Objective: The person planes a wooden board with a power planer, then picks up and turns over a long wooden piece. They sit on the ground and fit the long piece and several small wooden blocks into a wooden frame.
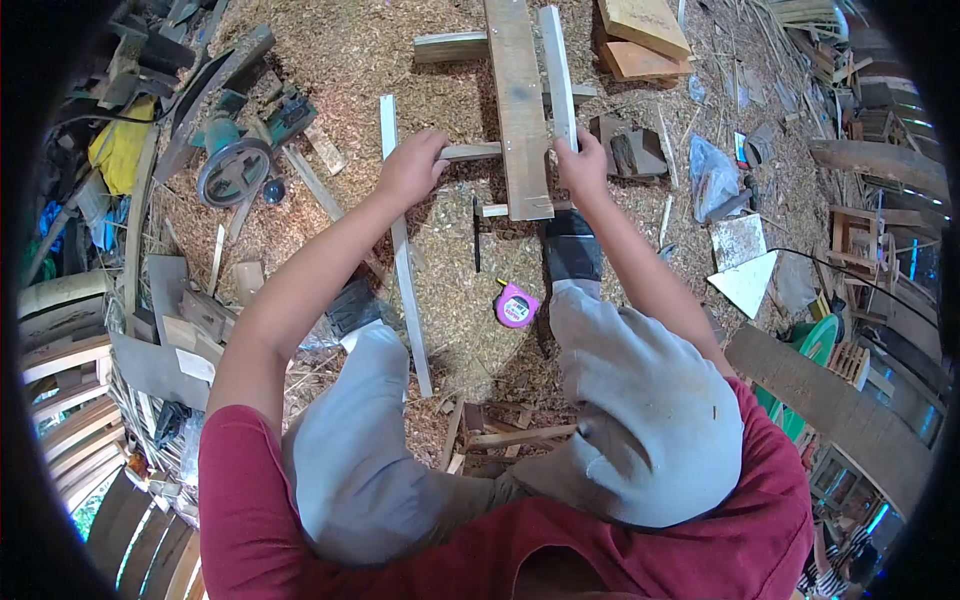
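My left hand is closed around the left end of a short wooden crosspiece that sticks out from beneath a long brown plank. A long pale wooden strip passes under that hand and wrist. On the plank's right side, my right hand grips the near end of a light wooden batten, which runs away from me beside the plank. Between my feet a pink tape measure lies on the sawdust. A thin dark pencil-like stick is just beyond it.
A greenish machine with a handwheel stands at left. Thick boards are stacked at the far right of the plank, with wood blocks nearer. A plastic bag and a white triangular piece lie at right. Shavings cover the ground.
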A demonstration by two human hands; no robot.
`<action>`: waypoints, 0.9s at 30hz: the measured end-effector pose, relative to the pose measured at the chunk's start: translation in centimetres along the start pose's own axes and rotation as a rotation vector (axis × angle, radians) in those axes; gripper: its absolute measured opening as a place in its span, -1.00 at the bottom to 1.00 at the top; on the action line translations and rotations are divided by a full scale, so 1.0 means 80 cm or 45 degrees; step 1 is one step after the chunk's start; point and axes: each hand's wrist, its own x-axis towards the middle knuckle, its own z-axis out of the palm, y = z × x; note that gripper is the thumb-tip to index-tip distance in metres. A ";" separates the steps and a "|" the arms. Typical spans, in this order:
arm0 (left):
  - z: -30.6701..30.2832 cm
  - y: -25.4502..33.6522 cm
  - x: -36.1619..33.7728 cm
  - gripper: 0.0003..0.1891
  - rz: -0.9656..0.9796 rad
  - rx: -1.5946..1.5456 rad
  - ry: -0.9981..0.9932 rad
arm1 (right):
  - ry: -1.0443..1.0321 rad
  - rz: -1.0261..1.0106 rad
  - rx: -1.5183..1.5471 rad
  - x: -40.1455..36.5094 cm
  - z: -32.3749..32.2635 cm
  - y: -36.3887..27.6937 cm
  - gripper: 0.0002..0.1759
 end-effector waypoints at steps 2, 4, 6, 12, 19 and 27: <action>-0.007 -0.001 0.002 -0.74 0.008 -0.033 -0.055 | 0.102 -0.162 -0.043 -0.024 -0.005 -0.017 -0.36; -0.011 0.000 0.001 -0.71 0.028 -0.043 -0.068 | 0.060 -0.183 0.006 -0.055 -0.005 -0.039 -0.24; -0.012 0.001 -0.003 -0.68 0.057 -0.036 -0.029 | -0.089 -0.257 -0.082 -0.073 -0.006 -0.052 -0.08; -0.009 0.010 0.012 -0.60 -0.091 -0.277 -0.092 | -0.139 -0.237 -0.206 -0.096 0.035 -0.077 -0.29; 0.007 0.023 0.054 -0.57 -0.456 -0.866 -0.158 | -0.106 -0.427 -0.424 -0.097 0.060 -0.067 -0.41; 0.030 0.019 0.083 -0.60 -0.456 -1.167 -0.143 | -0.240 -0.402 -0.442 -0.102 0.060 -0.087 -0.49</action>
